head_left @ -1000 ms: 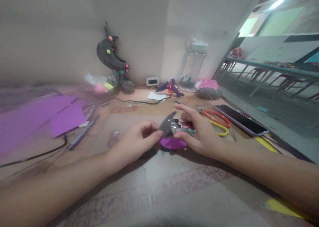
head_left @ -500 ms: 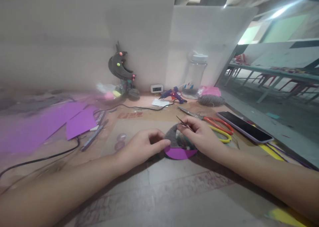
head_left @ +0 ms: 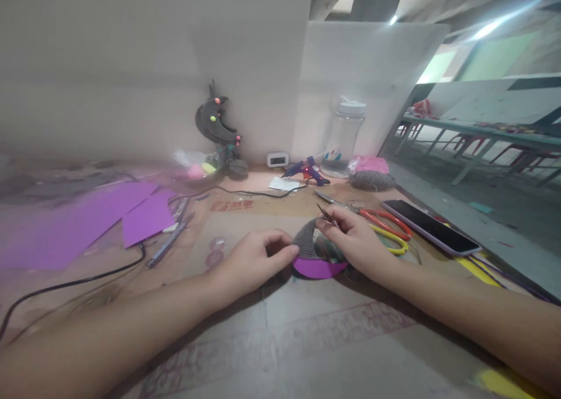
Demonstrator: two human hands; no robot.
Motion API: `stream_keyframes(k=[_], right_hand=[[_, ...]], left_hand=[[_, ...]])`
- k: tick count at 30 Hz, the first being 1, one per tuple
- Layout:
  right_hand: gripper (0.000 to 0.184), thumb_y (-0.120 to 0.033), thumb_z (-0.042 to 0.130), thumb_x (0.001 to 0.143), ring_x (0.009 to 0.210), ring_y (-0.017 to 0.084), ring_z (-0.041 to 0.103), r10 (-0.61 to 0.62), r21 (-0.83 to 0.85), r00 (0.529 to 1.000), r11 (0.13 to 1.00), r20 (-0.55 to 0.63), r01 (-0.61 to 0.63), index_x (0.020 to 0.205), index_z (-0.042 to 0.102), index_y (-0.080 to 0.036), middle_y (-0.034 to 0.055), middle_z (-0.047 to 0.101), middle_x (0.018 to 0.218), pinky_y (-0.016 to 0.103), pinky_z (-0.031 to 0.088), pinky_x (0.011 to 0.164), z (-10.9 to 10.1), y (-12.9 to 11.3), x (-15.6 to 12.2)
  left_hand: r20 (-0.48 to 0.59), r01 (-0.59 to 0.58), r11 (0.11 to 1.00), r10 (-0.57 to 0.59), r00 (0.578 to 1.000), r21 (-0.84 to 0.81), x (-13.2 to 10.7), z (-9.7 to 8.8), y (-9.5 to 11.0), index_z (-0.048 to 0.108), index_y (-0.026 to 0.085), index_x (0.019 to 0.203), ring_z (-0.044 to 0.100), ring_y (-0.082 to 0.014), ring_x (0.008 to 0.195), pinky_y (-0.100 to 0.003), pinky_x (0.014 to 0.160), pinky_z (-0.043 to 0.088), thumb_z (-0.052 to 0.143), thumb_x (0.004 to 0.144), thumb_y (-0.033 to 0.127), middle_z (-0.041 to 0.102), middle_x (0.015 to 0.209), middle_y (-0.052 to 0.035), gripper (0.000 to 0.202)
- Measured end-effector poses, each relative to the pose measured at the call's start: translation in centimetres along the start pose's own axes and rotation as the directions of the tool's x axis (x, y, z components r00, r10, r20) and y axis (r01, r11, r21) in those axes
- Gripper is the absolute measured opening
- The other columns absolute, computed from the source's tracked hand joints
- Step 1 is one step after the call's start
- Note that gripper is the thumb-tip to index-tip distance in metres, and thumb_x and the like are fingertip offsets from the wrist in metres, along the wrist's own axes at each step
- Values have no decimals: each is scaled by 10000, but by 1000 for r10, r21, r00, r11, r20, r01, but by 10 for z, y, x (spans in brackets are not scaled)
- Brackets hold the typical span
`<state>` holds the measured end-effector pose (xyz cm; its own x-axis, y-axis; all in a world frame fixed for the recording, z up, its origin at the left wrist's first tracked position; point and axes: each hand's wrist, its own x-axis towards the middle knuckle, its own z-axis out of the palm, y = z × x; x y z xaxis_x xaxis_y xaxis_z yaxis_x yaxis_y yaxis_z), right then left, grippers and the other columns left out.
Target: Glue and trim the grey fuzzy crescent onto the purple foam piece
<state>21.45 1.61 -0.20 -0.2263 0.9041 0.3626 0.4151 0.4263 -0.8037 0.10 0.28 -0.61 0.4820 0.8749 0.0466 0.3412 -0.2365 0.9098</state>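
Note:
Between my hands is a round purple disc point(head_left: 319, 269), partly covered by rows of grey yarn point(head_left: 305, 239). My left hand point(head_left: 263, 256) pinches the disc's left edge between thumb and fingers. On the other side, my right hand point(head_left: 353, 235) holds dark, pointed tweezers point(head_left: 325, 214), their tips angled up and left. Its thumb and fingertips rest at the upper edge of the yarn. The disc's right part is hidden under this hand. Scissors point(head_left: 385, 224) with red and yellow handles lie just beyond my right hand.
Purple sheets point(head_left: 146, 215), a grey-blue pen-like tool point(head_left: 166, 246) and a black cable point(head_left: 74, 279) lie left. At the back are a moon-shaped ornament point(head_left: 213, 121), a small clock point(head_left: 277, 159), a glue gun point(head_left: 307, 170), a bottle point(head_left: 344, 136) and grey yarn point(head_left: 372, 180). A phone point(head_left: 432, 226) lies right.
The view has shifted slightly. The tweezers have turned a little, and two prongs now show apart. Both hands stay at the disc in nearly the same grip.

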Motion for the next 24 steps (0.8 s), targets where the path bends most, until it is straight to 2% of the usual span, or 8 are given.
stream_keyframes(k=[2,4,8,11,13,15,19,24], right_hand=[[232,-405,525,904,594,113,487,-79,-75,997,994,12,80,827,557,-188,-27,512,673,237,393,551,-4,2,0],[252,-424,534,905,659,135,534,-230,-184,973,955,31,231,939,578,-178,2,572,756,251,421,596,-10,3,0],[282,-389,477,953,736,162,560,-480,-405,868,773,131,488,1099,571,-166,49,613,855,279,432,654,-18,3,-2],[327,-357,419,982,735,174,544,-576,-498,778,612,252,614,1188,558,-144,70,601,862,292,423,649,-17,-2,-6],[370,-352,398,990,749,182,541,-606,-507,735,550,305,664,1254,536,-133,83,598,882,297,423,651,-14,-3,-8],[381,-351,401,989,763,186,547,-597,-512,735,544,321,665,1271,533,-134,83,602,888,298,427,657,-13,-2,-8],[312,-338,434,979,757,180,570,-558,-531,779,584,286,614,1159,581,-129,78,637,879,287,430,658,-13,3,-4],[292,-330,439,983,672,158,535,-583,-571,762,535,284,622,1106,613,-131,58,622,797,260,396,594,-12,6,0]], left_hand=[[-37,4,1000,-4,999,-2,0,0,0,612,179,779,569,-137,669,-230,627,419,552,880,377,642,704,2,230],[-62,16,999,-18,998,-44,0,0,-2,603,182,789,563,-133,648,-230,615,420,545,885,384,633,693,7,231],[-61,54,991,-62,996,-120,2,-1,-7,588,185,814,536,-123,599,-229,571,405,534,895,411,612,671,16,245],[-58,27,996,-32,998,-83,1,-1,-7,595,184,809,537,-123,629,-232,603,412,537,898,396,615,695,14,237],[-67,-21,999,19,998,-33,0,-2,-5,609,182,804,552,-126,688,-233,653,424,543,899,375,629,738,10,224],[-81,-37,999,37,996,2,-1,-2,-3,610,184,790,559,-126,705,-228,665,425,546,899,363,634,740,13,219],[-106,-17,999,22,994,49,-3,-2,0,620,195,806,562,-124,674,-224,635,423,551,895,362,642,721,23,201],[-110,-33,995,43,993,97,-4,-3,3,630,199,784,581,-120,677,-215,644,426,549,898,344,667,712,28,201]])
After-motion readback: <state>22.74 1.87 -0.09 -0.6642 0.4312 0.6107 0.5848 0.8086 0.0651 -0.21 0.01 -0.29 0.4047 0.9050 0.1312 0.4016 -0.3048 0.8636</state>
